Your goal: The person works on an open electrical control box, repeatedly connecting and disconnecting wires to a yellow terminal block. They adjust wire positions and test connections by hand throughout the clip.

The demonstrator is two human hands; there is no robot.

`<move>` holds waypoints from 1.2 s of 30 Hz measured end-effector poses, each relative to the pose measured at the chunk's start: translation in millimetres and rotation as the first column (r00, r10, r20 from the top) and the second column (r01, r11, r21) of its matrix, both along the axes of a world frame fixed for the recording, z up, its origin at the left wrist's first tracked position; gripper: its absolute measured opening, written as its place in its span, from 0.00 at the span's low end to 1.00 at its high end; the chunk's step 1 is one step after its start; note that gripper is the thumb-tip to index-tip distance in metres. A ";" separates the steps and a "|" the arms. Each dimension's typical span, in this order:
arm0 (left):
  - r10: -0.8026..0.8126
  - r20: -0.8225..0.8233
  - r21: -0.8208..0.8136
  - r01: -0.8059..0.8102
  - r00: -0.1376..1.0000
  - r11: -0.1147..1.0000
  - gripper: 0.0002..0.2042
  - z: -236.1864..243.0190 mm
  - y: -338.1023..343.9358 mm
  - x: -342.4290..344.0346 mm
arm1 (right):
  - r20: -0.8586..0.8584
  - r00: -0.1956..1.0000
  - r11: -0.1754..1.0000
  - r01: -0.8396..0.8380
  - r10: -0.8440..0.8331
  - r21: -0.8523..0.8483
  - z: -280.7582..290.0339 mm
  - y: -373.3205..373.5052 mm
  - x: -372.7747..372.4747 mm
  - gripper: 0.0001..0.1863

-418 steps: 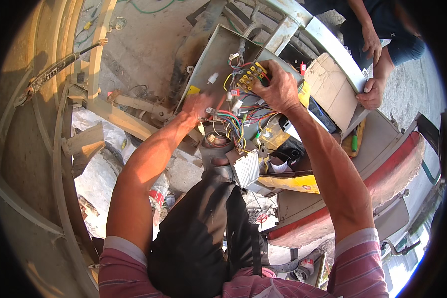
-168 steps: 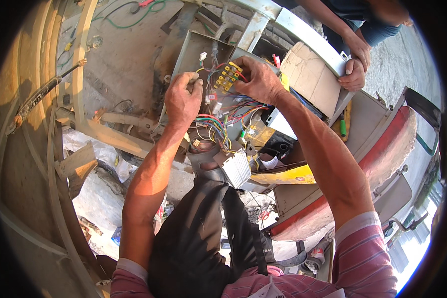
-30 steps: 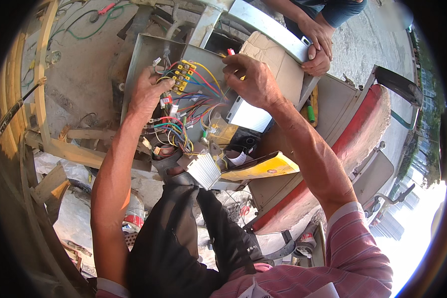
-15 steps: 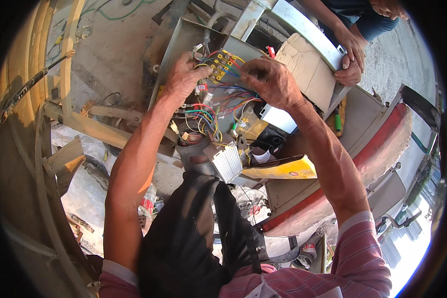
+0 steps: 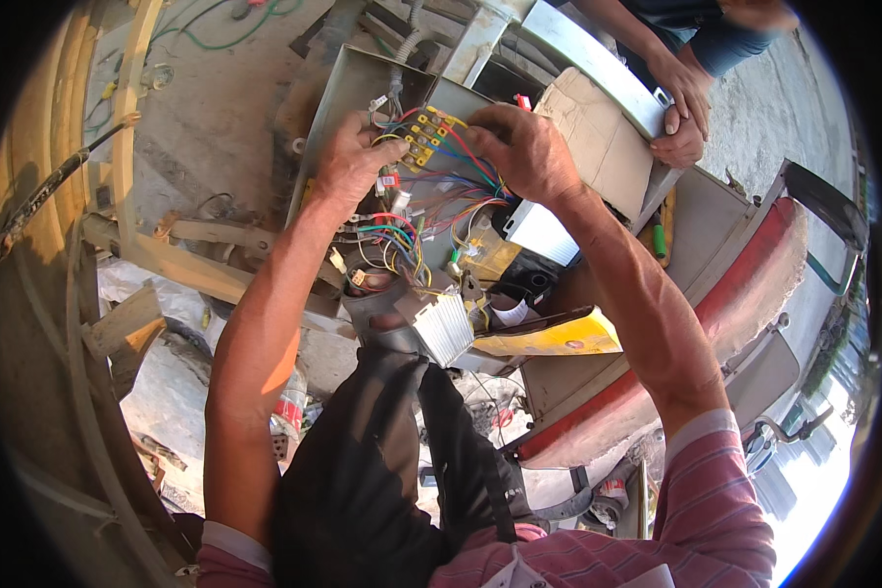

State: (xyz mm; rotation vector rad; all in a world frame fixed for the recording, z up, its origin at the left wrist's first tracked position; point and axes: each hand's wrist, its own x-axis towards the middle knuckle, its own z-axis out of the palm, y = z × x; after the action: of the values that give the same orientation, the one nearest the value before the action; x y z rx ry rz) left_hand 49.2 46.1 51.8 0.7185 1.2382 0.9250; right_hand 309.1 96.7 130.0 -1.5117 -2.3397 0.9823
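A yellow terminal block (image 5: 427, 137) with metal screw contacts sits in an open grey metal box (image 5: 335, 106). My left hand (image 5: 351, 167) is closed at the block's left edge, its thumb against it; its other fingertips are partly hidden. On the other side, my right hand (image 5: 531, 155) is curled with thumb and forefinger near each other, close to the block's right end. What its fingertips hold, if anything, is hidden. Red, green and blue wires (image 5: 472, 165) run from the block beneath this hand. More coloured wires (image 5: 390, 231) with ring terminals and connectors lie below the block.
Two finned silver modules, one a controller-like box (image 5: 445, 328), sit among the wiring. Beside them are a yellow panel (image 5: 549, 335), cardboard (image 5: 595, 132) and a green-handled tool (image 5: 660, 241). Another person's hands (image 5: 683, 122) rest on the metal frame at upper right. Wooden beams (image 5: 127, 127) stand at left.
My right hand has shifted slightly away from me relative to the block, and more of the red, green and blue wires shows below it. My left hand stays at the block.
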 end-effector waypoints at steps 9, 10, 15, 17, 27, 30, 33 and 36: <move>0.021 -0.019 -0.021 -0.022 1.000 1.000 0.23 2.5 1.1 1.7 | 0.000 1.000 0.990 0.012 -0.012 -0.138 4.1 21.4 8.9 0.16; 0.021 0.020 -0.052 -0.020 1.000 0.998 0.23 2.3 1.5 1.6 | 0.024 0.999 0.986 -0.029 0.034 -0.161 6.2 24.1 9.8 0.16; 0.010 -0.048 -0.001 -0.010 0.999 1.000 0.22 -1.5 0.4 1.9 | -0.036 0.978 0.931 -0.208 0.207 -0.301 8.7 34.6 4.7 0.16; 0.018 -0.037 -0.004 -0.018 0.999 1.000 0.22 -3.9 -0.6 1.5 | -0.051 0.966 0.918 -0.258 0.254 -0.301 7.3 33.9 0.6 0.17; 0.023 0.032 -0.013 -0.023 0.999 1.000 0.20 -6.7 0.5 5.2 | 0.061 0.993 0.898 -0.068 0.104 -0.434 7.8 23.9 -4.9 0.21; 0.044 -0.020 -0.008 -0.044 0.999 0.999 0.20 -3.2 -0.1 5.1 | 0.087 0.986 0.917 -0.097 0.141 -0.387 14.1 16.6 -13.7 0.25; 0.009 0.005 -0.035 -0.009 1.000 0.999 0.20 -1.1 -1.0 1.1 | 0.248 0.964 0.936 -0.005 0.098 -0.351 16.8 9.2 -29.5 0.20; -0.007 -0.036 -0.026 0.006 0.999 1.000 0.20 -1.4 -2.0 0.1 | 0.326 0.941 0.945 0.027 0.086 -0.327 16.2 4.6 -38.3 0.22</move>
State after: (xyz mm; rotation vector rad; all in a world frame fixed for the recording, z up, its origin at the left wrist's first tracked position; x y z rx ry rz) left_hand 49.4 44.1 50.4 0.7209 1.2769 0.8921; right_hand 270.8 101.4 146.2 -1.9076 -2.5265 1.2618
